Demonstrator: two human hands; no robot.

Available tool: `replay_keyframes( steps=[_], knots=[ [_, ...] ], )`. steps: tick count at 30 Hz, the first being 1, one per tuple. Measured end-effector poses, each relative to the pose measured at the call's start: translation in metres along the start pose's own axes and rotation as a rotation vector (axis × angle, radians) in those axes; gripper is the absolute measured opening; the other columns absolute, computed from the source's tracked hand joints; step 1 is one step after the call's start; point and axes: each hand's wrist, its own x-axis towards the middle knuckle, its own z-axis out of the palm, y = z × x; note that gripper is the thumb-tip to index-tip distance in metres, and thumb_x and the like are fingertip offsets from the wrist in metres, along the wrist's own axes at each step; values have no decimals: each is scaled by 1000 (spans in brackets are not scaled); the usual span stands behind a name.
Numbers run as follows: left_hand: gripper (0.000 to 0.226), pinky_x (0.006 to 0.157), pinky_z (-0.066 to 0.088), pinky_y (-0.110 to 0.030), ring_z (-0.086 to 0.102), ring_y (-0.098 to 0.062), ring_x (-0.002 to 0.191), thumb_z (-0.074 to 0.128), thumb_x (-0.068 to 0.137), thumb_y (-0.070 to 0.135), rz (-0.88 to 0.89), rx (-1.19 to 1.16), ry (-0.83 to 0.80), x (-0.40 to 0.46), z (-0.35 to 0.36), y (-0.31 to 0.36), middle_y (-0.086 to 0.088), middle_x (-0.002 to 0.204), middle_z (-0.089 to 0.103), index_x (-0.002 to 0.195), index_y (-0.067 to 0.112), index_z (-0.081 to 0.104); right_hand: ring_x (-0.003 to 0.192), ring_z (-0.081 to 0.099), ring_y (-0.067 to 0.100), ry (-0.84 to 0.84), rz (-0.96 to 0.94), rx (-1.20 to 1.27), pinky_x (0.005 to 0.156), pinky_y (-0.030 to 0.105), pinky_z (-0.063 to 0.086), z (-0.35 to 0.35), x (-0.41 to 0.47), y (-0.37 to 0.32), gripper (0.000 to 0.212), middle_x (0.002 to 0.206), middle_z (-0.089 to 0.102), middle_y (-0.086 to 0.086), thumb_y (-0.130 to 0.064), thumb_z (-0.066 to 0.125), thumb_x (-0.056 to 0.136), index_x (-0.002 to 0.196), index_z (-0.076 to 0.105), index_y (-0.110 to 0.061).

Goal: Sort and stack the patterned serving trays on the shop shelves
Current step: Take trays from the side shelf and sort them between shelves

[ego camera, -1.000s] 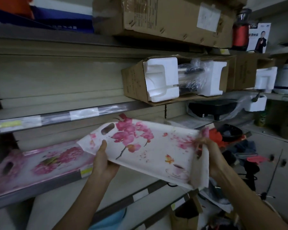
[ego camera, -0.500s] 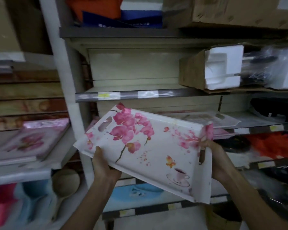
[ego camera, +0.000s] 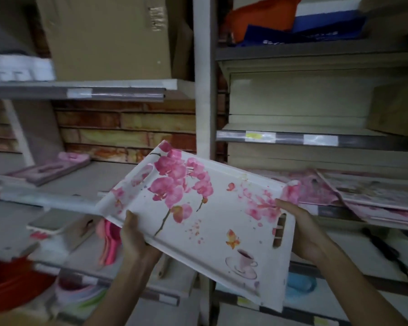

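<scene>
While tilting, floral tray [ego camera: 205,222] is being held w/ both hands.
L hand [ego camera: 137,238] gripping 8 o'clock edge; R hand [ego camera: 302,229] gripping 3 o'clock handle.

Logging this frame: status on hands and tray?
Left hand grips orchid-print tray's long edge; right hand grips handle end. Tray tilted, off shelves. Nothing blocking.
</scene>
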Motion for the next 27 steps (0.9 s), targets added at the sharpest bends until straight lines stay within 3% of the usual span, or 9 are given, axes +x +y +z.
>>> replay_keyframes(
  steps=[4, 11, 15, 17, 21, 24, 27],
  knots=[
    [54, 60, 60, -46, 74, -32, 89, 35, 99, 44, 26, 30, 32, 16, -33, 56, -12, 107, 75, 89, 17, 81, 97, 71, 35, -72, 58, 5, 86, 45, 52, 51, 22, 16, 41, 112, 72, 17, -39, 59, 89, 114, 70, -9],
    [49, 65, 61, -49, 73, -32, 94, 37, 98, 48, 20, 120, 41, 54, -82, 158, -13, 114, 73, 128, 16, 59, 99, 71, 34, -136, 117, 56, 85, 47, 56, 144, 68, 51, 34, 114, 71, 17, -28, 58, 92, 119, 65, -10],
    [56, 80, 56, -57, 67, -35, 108, 40, 95, 57, 5, 156, 33, 80, -101, 206, -14, 125, 67, 132, 18, 56, 96, 71, 33, -125, 138, 94, 83, 42, 55, 196, 94, 73, 35, 113, 71, 19, -15, 54, 90, 123, 62, -5],
    [60, 87, 52, -59, 63, -36, 115, 42, 94, 59, -11, 171, 28, 92, -108, 219, -14, 130, 64, 136, 18, 53, 92, 72, 32, -85, 147, 118, 74, 38, 57, 217, 107, 83, 36, 112, 72, 19, -13, 54, 89, 123, 61, -4],
    [54, 94, 48, -59, 59, -35, 121, 44, 97, 51, -22, 197, 31, 115, -117, 231, -15, 135, 60, 138, 17, 53, 103, 68, 36, -49, 124, 205, 71, 39, 57, 249, 129, 95, 38, 114, 70, 22, -11, 50, 89, 126, 58, -1],
    [46, 89, 54, -52, 63, -32, 116, 42, 100, 42, -57, 238, 5, 131, -118, 226, -14, 128, 65, 135, 15, 55, 86, 74, 32, -71, 76, 284, 62, 38, 60, 270, 142, 98, 30, 102, 74, 19, -8, 48, 92, 118, 60, -1],
    [40, 84, 57, -53, 63, -38, 114, 47, 98, 26, -45, 374, 22, 149, -118, 214, -18, 127, 65, 134, 11, 53, 91, 72, 34, -63, -3, 313, 66, 45, 60, 291, 159, 103, 32, 110, 72, 21, -5, 51, 90, 121, 58, -2]
  ],
)
